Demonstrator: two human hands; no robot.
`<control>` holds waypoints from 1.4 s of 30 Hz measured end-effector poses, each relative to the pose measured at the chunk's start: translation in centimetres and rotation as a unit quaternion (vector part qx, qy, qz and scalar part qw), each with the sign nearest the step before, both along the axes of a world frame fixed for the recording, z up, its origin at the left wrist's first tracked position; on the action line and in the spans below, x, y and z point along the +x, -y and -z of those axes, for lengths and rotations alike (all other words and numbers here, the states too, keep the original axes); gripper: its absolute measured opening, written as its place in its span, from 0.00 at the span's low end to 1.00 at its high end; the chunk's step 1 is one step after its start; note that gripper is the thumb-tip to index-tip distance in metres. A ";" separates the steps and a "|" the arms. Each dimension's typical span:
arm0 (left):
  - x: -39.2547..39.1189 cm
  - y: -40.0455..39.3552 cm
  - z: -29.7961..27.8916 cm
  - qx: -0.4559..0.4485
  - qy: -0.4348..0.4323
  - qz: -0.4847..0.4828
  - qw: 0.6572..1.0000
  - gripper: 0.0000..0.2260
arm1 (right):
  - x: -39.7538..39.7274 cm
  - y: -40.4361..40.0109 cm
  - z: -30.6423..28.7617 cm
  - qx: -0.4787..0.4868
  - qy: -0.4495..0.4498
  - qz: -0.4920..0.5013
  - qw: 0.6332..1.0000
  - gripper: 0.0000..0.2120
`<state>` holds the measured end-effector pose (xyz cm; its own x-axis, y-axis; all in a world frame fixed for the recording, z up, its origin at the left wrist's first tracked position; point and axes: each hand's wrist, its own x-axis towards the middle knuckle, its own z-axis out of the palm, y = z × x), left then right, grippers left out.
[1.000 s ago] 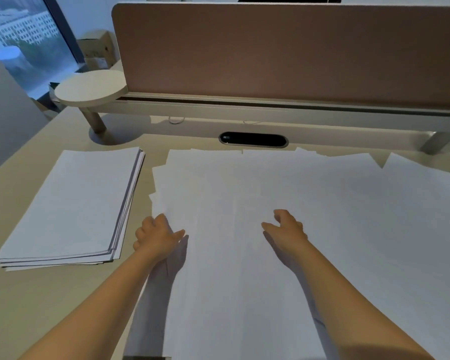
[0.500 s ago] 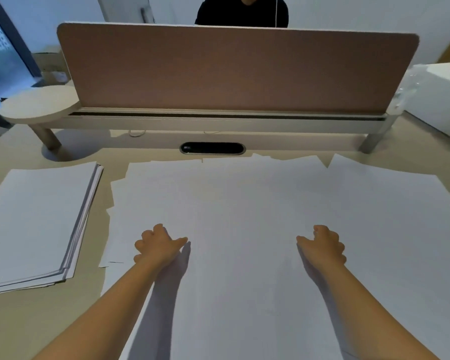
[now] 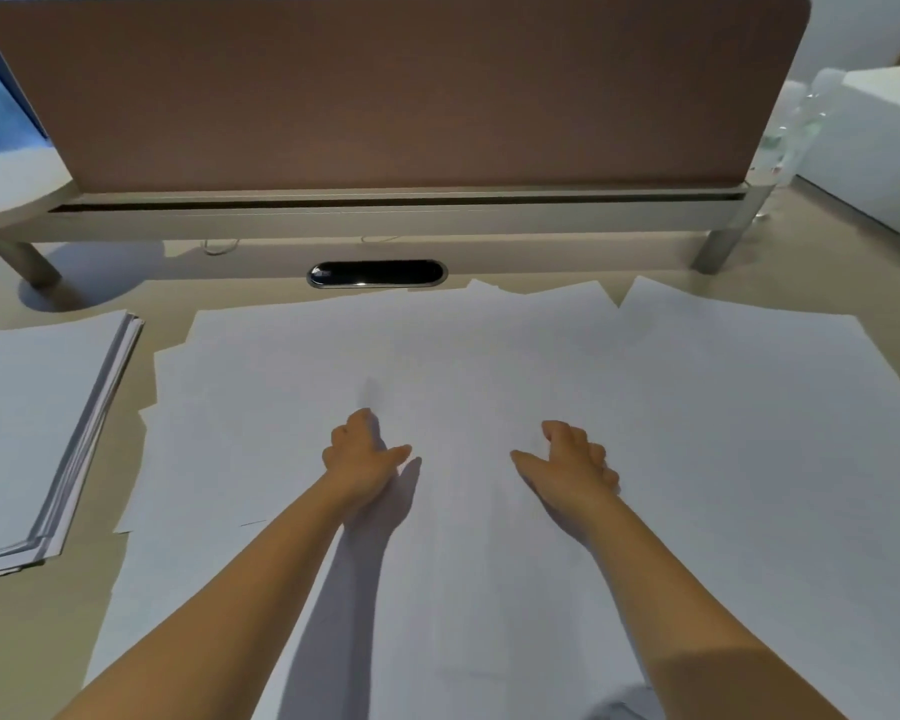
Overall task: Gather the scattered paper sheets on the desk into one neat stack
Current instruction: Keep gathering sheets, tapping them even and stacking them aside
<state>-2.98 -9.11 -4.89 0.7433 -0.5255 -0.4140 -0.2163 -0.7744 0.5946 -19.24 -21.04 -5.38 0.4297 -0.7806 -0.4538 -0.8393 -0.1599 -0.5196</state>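
Head view: we are reaching both hands out over the scattered sheets (image 3: 645,433) that are overlapping across the middle and right of the table (image 3: 17,641), the left hand (image 3: 360,454) and right hand (image 3: 572,459) lying just above or on the paper with fingers loosely curled, thumbs pointing inward, gripping nothing. We are judging that the hands are flanking one sheet's width so as to draw loose pages together. A tidier stack (image 3: 37,423) is sitting apart at the left, likely the gathering spot.
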 end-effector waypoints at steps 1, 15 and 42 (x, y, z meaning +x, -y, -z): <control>-0.2 0.2 -0.1 -0.005 -0.004 -0.004 1.000 0.30 | 0.0 0.0 -0.2 0.019 0.033 0.009 0.999 0.29; -2.4 1.0 -0.3 -0.039 -0.071 -0.119 0.990 0.34 | -2.0 1.4 0.0 0.031 0.028 0.095 0.995 0.34; 7.5 -5.9 1.0 0.112 0.065 -0.189 0.973 0.34 | 5.6 1.9 0.8 -0.066 0.000 0.144 0.987 0.33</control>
<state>4.54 -3.22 -5.84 0.9200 -0.1112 -0.3758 0.0475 -0.9202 0.3886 -13.62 -22.92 -6.22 0.1812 -0.9227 -0.3402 -0.8601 0.0190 -0.5097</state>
